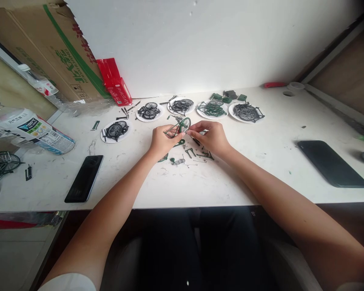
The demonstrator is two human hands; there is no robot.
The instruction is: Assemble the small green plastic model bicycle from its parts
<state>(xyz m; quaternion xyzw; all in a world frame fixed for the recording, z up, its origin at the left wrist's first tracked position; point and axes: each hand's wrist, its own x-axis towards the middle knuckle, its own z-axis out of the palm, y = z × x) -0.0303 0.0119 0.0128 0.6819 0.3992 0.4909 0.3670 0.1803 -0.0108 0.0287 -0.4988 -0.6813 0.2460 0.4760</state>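
Note:
Between my hands is a small green model bicycle (185,125), its spoked wheel facing me and its handlebar up. My left hand (164,141) is closed on its frame from the left. Thumb and fingers of my right hand (210,135) pinch at the right side of the wheel; whether a tiny part sits between the fingertips I cannot tell. On the white table below lie loose green model parts (190,152) and a small grey metal-looking piece (178,161). Part of the bicycle is hidden behind my fingers.
Several white plates with bicycle parts curve behind my hands, among them a plate of green frames (212,110). A phone (84,178) lies left, a dark flat object (332,163) right. A large bottle (45,131) and a red box (115,83) stand at the left.

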